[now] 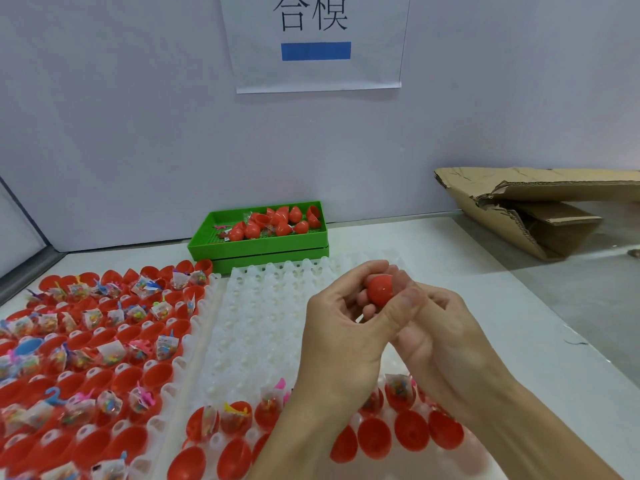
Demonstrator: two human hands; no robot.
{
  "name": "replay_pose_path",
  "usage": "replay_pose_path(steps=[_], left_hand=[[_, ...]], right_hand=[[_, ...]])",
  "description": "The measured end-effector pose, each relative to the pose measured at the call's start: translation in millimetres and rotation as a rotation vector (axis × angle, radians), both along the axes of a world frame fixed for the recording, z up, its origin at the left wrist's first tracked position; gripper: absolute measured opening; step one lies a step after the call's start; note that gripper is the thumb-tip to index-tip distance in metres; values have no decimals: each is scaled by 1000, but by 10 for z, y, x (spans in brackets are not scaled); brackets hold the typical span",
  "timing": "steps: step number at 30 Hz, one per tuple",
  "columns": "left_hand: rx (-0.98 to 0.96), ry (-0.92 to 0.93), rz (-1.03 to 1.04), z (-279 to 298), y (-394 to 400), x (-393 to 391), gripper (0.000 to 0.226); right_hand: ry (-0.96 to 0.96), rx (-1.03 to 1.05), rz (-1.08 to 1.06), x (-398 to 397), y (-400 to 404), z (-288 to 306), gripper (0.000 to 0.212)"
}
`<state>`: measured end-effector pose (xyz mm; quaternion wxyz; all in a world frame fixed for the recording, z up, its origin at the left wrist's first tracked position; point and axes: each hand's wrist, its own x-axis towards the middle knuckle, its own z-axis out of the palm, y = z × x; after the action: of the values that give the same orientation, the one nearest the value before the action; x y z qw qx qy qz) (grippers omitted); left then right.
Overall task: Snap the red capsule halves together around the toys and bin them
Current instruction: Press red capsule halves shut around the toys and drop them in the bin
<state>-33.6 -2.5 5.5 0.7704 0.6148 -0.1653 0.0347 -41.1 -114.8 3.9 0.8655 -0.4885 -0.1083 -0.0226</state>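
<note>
both hands, left hand (341,336) and right hand (438,327), fingers curled tight around one red capsule (380,289)

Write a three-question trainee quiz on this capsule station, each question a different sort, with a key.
1. True or false: both hands grip one red capsule.
2. The green bin stands: A) against the back wall, B) on the cardboard, C) under the white tray.
3. Fill in: the left hand and right hand work above the ____ tray.

Key: 1 true; 2 A; 3 white.
</note>
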Motion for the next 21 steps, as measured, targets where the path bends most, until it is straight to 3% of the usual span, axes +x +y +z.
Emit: replay_pose_path(steps=[7, 10, 17, 21], left_hand=[[-6, -1, -23, 9, 6, 6, 28], [59, -9, 6, -2, 7, 7, 41], [201, -139, -23, -12, 151, 80, 34], [268, -211, 57, -22, 166, 96, 23]], right_hand=[[-9, -19, 14, -3, -21, 9, 30], [24, -11, 71, -2, -42, 35, 31], [241, 161, 169, 6, -89, 84, 54], [290, 83, 211, -4, -84, 83, 72]])
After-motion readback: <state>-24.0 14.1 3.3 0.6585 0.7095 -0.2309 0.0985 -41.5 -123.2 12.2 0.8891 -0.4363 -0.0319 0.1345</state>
